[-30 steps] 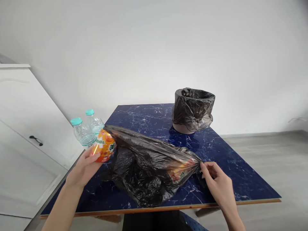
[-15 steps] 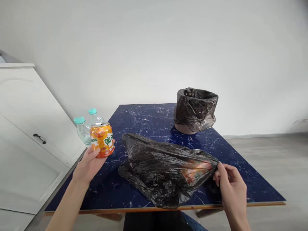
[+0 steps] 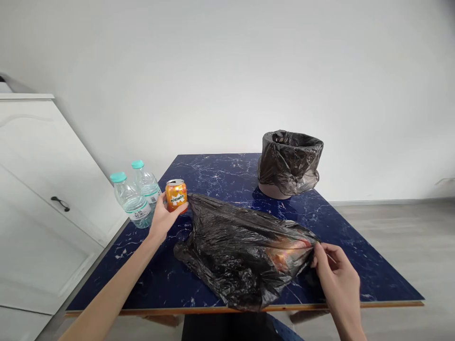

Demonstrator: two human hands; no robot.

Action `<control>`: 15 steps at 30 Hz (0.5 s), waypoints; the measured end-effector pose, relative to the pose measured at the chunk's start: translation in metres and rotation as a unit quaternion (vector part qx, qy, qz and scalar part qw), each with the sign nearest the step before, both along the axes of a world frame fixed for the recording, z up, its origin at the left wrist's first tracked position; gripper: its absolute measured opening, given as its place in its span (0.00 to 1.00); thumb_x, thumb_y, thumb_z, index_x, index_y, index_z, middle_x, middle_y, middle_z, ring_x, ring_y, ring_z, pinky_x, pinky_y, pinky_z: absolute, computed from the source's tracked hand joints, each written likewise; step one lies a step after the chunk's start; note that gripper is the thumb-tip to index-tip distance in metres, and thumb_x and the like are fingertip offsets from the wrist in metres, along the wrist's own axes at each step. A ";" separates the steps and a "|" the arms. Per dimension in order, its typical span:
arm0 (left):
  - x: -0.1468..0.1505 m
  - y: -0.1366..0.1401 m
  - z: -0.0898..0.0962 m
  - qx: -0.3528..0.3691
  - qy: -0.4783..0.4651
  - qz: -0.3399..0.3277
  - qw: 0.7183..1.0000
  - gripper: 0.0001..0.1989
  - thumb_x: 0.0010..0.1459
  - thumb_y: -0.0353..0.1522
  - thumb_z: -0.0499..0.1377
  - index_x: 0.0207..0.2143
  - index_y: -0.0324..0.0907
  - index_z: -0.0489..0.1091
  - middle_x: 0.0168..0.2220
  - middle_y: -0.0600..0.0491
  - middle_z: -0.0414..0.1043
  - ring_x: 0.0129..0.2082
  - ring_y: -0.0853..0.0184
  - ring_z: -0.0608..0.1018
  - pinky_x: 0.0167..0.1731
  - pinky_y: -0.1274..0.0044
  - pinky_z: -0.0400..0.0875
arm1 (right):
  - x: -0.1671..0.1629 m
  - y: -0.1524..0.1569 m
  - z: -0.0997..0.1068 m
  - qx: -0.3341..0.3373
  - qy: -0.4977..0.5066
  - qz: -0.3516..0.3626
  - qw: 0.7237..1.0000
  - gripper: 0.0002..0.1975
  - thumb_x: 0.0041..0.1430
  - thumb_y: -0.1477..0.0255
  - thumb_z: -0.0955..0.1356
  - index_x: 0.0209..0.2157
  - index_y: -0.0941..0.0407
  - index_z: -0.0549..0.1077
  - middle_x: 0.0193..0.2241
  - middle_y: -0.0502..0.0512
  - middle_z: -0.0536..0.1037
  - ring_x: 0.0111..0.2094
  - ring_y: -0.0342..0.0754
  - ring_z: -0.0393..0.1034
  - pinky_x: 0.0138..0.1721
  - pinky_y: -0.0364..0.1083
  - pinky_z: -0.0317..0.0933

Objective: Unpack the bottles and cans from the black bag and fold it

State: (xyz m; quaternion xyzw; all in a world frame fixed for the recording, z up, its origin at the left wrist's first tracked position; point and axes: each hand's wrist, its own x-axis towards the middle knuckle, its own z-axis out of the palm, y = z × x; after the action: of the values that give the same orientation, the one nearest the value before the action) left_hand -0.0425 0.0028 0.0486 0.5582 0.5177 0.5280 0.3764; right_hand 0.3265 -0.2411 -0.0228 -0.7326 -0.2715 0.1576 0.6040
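Observation:
An orange Mirinda can stands upright on the left of the table, its top opened. My left hand is wrapped round it, thumb across the front. Just right of the can spreads a black plastic bag, crumpled and lying on its side. Something orange and red shows through the film at the bag's right end. My right hand pinches the bag's right corner near the front edge. Two clear water bottles with turquoise caps, a nearer bottle and a farther bottle, stand left of the can.
A bin lined with a black bag stands at the back right of the blue marbled table. On the left is a white cabinet with a dark handle. A white wall rises behind the table.
My left hand has moved right and away from me with the can, down to the table beside the bag. The can's face has turned, and the bottles are less covered. My right hand keeps its pinch.

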 end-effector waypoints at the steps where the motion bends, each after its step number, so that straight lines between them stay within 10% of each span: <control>1: 0.000 0.005 -0.005 0.005 0.003 0.006 1.000 0.46 0.49 0.37 0.78 0.65 0.45 0.58 0.68 0.38 0.67 0.65 0.50 0.77 0.65 0.58 0.72 | 0.000 0.000 0.000 -0.003 0.000 0.001 1.000 0.27 0.59 0.40 0.71 0.36 0.52 0.73 0.24 0.48 0.73 0.28 0.49 0.68 0.31 0.46 0.61; 15: 0.000 0.006 -0.020 0.123 0.125 0.014 0.984 0.51 0.51 0.39 0.74 0.67 0.43 0.46 0.67 0.33 0.60 0.67 0.45 0.71 0.67 0.52 0.66 | 0.010 -0.001 -0.008 -0.025 -0.020 0.002 0.999 0.30 0.57 0.39 0.71 0.36 0.53 0.75 0.24 0.50 0.75 0.28 0.50 0.70 0.31 0.46 0.62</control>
State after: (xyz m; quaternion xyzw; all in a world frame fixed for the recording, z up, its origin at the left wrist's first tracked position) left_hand -0.0426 0.0093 0.0285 0.6548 0.4994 0.5188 0.2296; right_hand 0.3365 -0.2420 -0.0311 -0.7500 -0.2811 0.1512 0.5793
